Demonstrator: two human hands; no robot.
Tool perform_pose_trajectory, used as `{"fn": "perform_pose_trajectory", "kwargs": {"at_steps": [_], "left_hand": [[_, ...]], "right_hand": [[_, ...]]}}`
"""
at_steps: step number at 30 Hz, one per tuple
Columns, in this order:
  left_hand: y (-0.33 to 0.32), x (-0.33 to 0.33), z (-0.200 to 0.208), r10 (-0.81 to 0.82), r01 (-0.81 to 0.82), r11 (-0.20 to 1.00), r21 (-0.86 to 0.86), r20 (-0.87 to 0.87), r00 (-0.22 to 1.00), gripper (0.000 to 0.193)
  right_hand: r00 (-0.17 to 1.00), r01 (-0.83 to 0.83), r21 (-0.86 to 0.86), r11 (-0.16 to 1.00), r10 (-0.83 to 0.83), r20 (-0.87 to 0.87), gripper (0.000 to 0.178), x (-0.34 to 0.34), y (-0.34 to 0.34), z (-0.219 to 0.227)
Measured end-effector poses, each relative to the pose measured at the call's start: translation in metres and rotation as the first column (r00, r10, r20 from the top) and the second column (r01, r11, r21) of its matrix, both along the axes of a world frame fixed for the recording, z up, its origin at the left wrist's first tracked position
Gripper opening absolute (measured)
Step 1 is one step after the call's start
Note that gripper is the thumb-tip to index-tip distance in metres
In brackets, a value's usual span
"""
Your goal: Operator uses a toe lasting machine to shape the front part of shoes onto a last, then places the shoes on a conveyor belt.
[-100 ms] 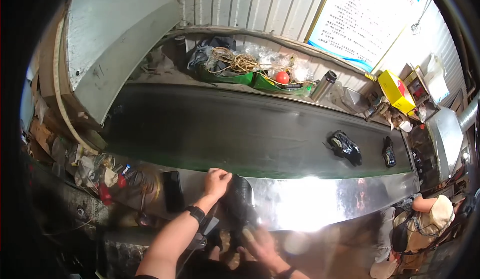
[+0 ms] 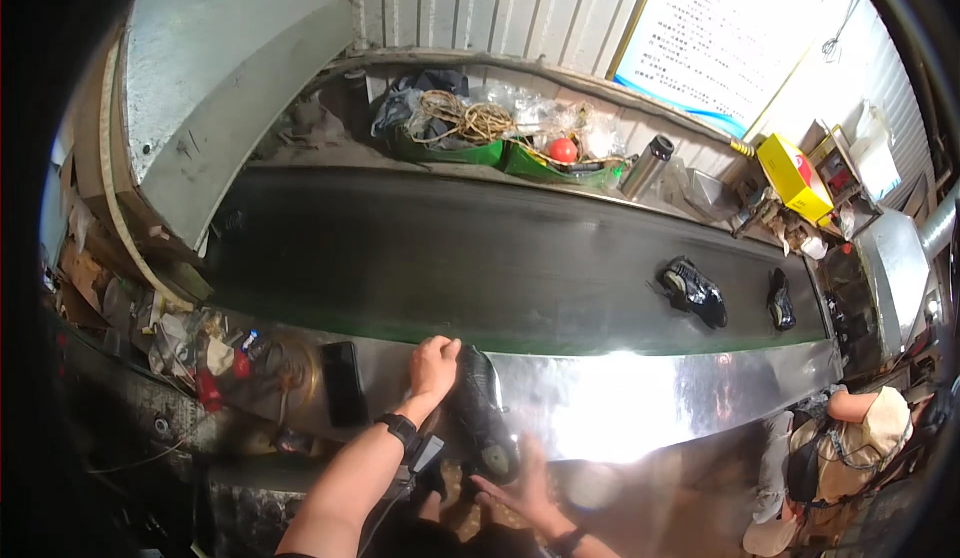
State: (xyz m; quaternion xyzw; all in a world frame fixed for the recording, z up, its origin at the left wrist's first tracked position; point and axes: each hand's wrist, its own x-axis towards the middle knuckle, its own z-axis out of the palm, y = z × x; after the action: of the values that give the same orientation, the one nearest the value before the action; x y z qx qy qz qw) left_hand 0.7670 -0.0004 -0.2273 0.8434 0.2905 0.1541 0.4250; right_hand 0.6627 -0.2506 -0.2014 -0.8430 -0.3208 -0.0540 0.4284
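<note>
A black shoe lies lengthwise in front of me over the metal ledge, its near end showing a pale round patch. At its far left edge is my left hand, fingers curled closed against the shoe; the exact grip is partly hidden. My right hand, slightly blurred, is by the near end with thumb and fingers apart. Whether it touches the shoe I cannot tell. Farther right on the dark conveyor belt sit a shiny black shoe and another black shoe.
A dark phone lies on the ledge left of my hand, beside clutter and a red object. Behind the belt stand green bins of rope and plastic, a steel flask and a yellow box. Another person is at right.
The shoe, blurred before, now shows more sharply and its near end is visible. My right hand's thumb has swung outward. My left hand has barely moved.
</note>
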Motion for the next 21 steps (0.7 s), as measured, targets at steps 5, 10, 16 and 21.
{"fn": "perform_pose_trajectory", "kwargs": {"at_steps": [5, 10, 16, 21], "left_hand": [[-0.036, -0.036, 0.014, -0.025, -0.010, 0.977, -0.214, -0.161, 0.987, 0.030], [-0.079, -0.041, 0.019, 0.042, -0.001, 0.993, 0.119, -0.341, 0.939, 0.068], [-0.069, -0.030, 0.013, 0.059, -0.073, 0.996, -0.043, -0.280, 0.958, 0.053], [-0.047, -0.052, 0.039, 0.186, -0.214, 0.966, -0.142, -0.187, 0.965, 0.038]], "right_hand": [[0.969, -0.002, -0.003, 1.000, 0.001, -0.245, 0.102, -0.005, -0.035, -0.004], [0.949, -0.199, -0.149, 0.969, 0.153, -0.275, 0.091, -0.014, -0.064, -0.014], [0.881, -0.321, -0.040, 0.946, 0.283, -0.380, 0.098, 0.005, -0.073, -0.035], [0.806, -0.426, 0.018, 0.904, 0.389, -0.447, 0.104, 0.027, -0.059, 0.014]]}}
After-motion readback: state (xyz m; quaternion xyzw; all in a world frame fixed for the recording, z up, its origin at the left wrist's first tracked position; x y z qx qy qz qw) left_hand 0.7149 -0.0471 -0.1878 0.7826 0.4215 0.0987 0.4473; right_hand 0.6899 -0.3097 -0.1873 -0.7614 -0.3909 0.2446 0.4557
